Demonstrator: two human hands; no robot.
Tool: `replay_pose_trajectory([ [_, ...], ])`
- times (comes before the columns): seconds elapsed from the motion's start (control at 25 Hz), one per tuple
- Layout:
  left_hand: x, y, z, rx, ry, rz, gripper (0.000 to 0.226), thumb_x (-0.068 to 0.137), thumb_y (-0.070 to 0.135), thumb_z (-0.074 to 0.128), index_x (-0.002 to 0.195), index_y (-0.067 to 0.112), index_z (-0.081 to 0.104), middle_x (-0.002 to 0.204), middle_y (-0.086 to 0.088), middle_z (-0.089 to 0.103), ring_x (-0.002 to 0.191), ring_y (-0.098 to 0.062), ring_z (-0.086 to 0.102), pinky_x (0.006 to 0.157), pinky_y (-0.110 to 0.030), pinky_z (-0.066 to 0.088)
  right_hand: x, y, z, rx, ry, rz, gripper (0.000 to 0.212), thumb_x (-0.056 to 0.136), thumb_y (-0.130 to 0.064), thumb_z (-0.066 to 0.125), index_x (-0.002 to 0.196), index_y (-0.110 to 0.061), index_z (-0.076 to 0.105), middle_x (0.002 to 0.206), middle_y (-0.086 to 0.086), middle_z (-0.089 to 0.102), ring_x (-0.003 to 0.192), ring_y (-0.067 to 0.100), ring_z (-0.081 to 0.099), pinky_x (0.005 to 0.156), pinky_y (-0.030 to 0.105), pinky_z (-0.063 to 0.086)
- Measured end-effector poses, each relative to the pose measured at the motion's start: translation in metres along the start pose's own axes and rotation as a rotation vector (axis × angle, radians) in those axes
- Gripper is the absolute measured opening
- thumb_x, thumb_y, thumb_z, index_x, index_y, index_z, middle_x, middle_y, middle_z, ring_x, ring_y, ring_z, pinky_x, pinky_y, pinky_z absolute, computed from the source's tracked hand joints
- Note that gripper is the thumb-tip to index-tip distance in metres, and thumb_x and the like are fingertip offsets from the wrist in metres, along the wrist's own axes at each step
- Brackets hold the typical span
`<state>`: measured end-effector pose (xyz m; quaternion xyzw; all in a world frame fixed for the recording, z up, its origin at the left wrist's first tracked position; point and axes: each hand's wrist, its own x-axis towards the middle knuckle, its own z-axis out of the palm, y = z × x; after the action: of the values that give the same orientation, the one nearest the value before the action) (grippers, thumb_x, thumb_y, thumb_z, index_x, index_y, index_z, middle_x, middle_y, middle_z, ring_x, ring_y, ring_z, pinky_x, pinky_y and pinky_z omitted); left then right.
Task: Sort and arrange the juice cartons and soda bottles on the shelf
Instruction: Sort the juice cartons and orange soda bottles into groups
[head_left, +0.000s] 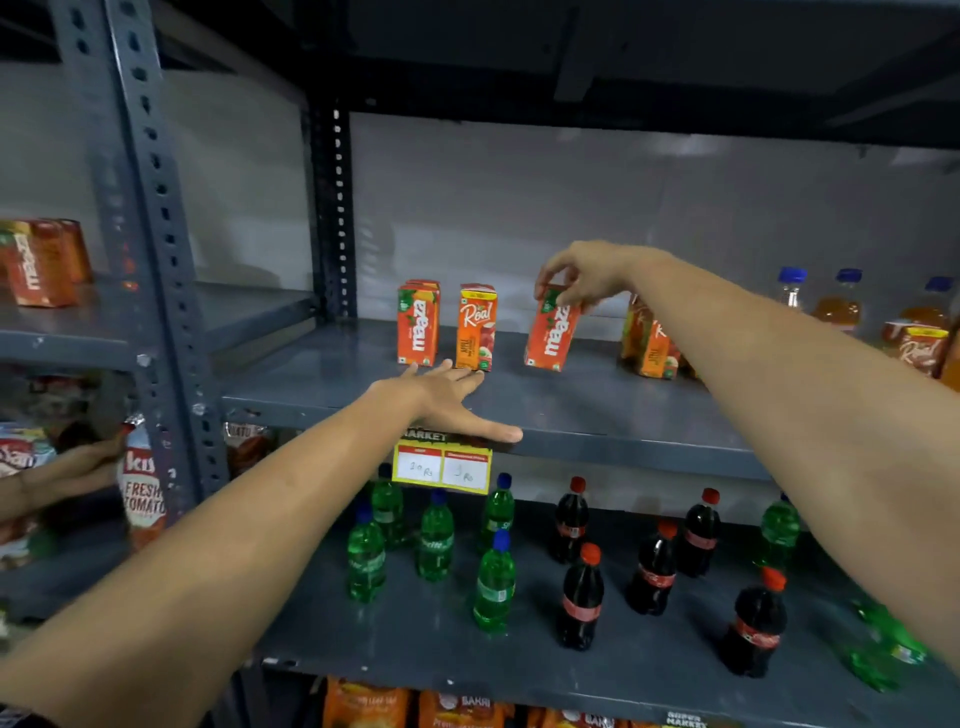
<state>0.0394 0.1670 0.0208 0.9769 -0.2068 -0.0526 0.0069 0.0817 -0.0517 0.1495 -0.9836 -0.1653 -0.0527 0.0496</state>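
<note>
My right hand (582, 280) grips the top of an orange Maaza carton (551, 335), which leans slightly on the grey upper shelf (571, 405). To its left stand a yellow-orange Real carton (476, 328) and two more Maaza cartons (418, 325), one behind the other. My left hand (447, 397) lies flat and open on the shelf's front edge, fingertips just before the Real carton. More Real cartons (649, 345) cluster under my right forearm. On the lower shelf stand several green soda bottles (435, 538) and several cola bottles (582, 597), loosely mixed.
Juice bottles with blue caps (839, 301) stand at the upper shelf's right end. A price tag (441, 465) hangs on the shelf lip. A perforated steel upright (156, 260) divides off the left bay, where another person's hand (78, 462) holds a tomato sauce pouch (143, 483).
</note>
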Motion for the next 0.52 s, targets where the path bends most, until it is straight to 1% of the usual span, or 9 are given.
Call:
replay_pose_trajectory([
  [0.08,0.0,-0.005,0.001,-0.038,0.003,0.017,0.14,0.035,0.103,0.025,0.15,0.028,-0.001,0.162,0.006,-0.006,0.147,-0.019,-0.013,0.114,-0.057,-0.012,0.014,-0.015,0.007,-0.001,-0.059,0.02,0.023,0.089,-0.012,0.06,0.109,-0.022,0.063,0.111,0.013,0.061,0.093,0.029,0.066,0.075,0.038,0.058],
  [0.16,0.001,-0.006,0.004,-0.045,0.016,0.027,0.141,0.034,0.103,0.023,0.15,0.027,0.0,0.162,0.005,-0.004,0.147,-0.019,-0.01,0.114,-0.058,-0.012,0.021,-0.023,0.009,0.012,-0.128,0.076,0.023,0.09,-0.014,0.058,0.11,-0.025,0.06,0.115,0.012,0.058,0.099,0.029,0.063,0.073,0.038,0.058],
  [0.28,0.003,-0.009,0.005,-0.039,0.029,0.053,0.136,0.041,0.102,0.023,0.151,0.025,0.001,0.162,0.003,-0.004,0.147,-0.021,-0.008,0.114,-0.059,-0.01,0.028,-0.034,0.002,0.018,-0.214,0.144,0.027,0.087,-0.023,0.063,0.112,-0.032,0.059,0.117,0.007,0.053,0.107,0.032,0.055,0.072,0.039,0.056],
  [0.32,0.004,-0.01,0.006,-0.039,0.029,0.062,0.134,0.044,0.101,0.023,0.151,0.024,0.001,0.162,0.003,-0.004,0.147,-0.022,-0.008,0.114,-0.059,-0.01,0.032,-0.04,0.0,-0.005,-0.184,0.133,0.028,0.085,-0.026,0.064,0.112,-0.031,0.059,0.118,0.006,0.052,0.108,0.031,0.053,0.073,0.039,0.055],
  [0.4,0.006,-0.014,0.005,-0.042,0.024,0.075,0.13,0.048,0.1,0.024,0.151,0.024,0.001,0.162,0.003,-0.005,0.147,-0.022,-0.008,0.114,-0.058,-0.01,0.042,-0.054,0.001,-0.055,-0.048,0.061,0.031,0.085,-0.029,0.065,0.115,-0.029,0.058,0.12,0.005,0.051,0.104,0.026,0.053,0.071,0.035,0.051],
  [0.44,0.006,-0.015,0.005,-0.04,0.017,0.079,0.129,0.049,0.099,0.024,0.151,0.024,0.0,0.162,0.003,-0.005,0.147,-0.022,-0.009,0.114,-0.057,-0.01,0.048,-0.061,0.004,-0.06,-0.01,0.025,0.033,0.085,-0.029,0.064,0.118,-0.029,0.056,0.123,0.006,0.051,0.102,0.025,0.053,0.071,0.033,0.049],
  [0.52,0.007,-0.016,0.005,-0.038,0.01,0.088,0.127,0.05,0.099,0.023,0.151,0.024,0.0,0.162,0.004,-0.006,0.147,-0.021,-0.009,0.115,-0.057,-0.01,0.058,-0.073,0.014,-0.074,-0.04,-0.026,0.039,0.087,-0.024,0.063,0.124,-0.031,0.052,0.13,0.007,0.05,0.103,0.023,0.052,0.074,0.032,0.048],
])
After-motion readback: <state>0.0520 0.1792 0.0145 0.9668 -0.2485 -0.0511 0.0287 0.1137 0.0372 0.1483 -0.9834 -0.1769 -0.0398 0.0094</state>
